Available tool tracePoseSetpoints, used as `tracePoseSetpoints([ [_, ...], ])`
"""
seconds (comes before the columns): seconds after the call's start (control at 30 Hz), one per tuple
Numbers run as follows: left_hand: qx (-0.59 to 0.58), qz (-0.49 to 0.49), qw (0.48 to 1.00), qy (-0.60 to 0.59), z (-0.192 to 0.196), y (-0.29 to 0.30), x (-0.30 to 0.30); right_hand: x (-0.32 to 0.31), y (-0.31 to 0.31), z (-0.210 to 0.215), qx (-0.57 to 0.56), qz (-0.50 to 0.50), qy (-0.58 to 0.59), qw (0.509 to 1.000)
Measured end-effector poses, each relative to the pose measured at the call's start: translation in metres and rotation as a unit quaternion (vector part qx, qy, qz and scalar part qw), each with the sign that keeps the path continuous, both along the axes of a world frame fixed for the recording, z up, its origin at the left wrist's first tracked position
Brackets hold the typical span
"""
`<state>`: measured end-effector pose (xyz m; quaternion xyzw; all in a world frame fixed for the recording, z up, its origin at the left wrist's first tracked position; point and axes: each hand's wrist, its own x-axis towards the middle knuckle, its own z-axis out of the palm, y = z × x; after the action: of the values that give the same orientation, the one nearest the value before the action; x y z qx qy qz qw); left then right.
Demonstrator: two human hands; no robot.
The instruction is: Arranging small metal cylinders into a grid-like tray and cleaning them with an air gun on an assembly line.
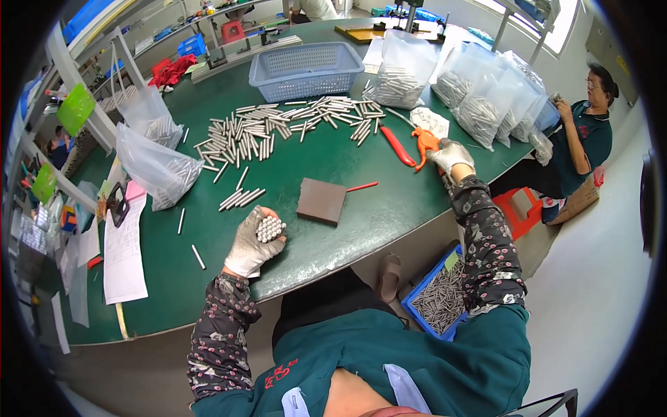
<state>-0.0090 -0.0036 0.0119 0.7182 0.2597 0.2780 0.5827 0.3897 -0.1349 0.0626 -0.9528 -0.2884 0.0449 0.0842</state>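
Here, the gloved left hand [251,243] grips a bundle of smooth metal rods [269,228] above the green worktop [326,240], round ends toward the camera, while the right hand [451,155] clasps orange-handled pliers [424,144].

Bright even light, soft shadows, strong fisheye edge bending.

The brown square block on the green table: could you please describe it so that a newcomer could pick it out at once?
On the green table, look near the front edge, between the left hand gripping a bundle of metal rods and the right hand. The brown block lies flat there beside a thin red stick. It is the only flat, dark, square thing among round silver rods.
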Motion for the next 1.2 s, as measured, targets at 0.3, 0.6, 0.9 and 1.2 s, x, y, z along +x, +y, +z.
tracePoseSetpoints([
  [0.3, -0.075, -0.021, 0.987, -0.142, -0.004, -0.005, 0.015, -0.167, 0.011, 0.011, 0.343, 0.416, 0.014, 0.842],
  [0.6, -0.05, -0.017, 0.995, -0.087, -0.005, -0.008, -0.001, -0.257, 0.046, -0.024, 0.287, 0.407, 0.255, 0.829],
  [0.9, -0.06, -0.038, 0.993, -0.095, -0.013, 0.0, -0.013, -0.262, 0.053, -0.036, 0.304, 0.366, 0.451, 0.756],
  [1.2, -0.081, -0.045, 0.993, -0.077, -0.006, 0.0, -0.012, -0.261, 0.057, -0.044, 0.321, 0.386, 0.429, 0.751],
])
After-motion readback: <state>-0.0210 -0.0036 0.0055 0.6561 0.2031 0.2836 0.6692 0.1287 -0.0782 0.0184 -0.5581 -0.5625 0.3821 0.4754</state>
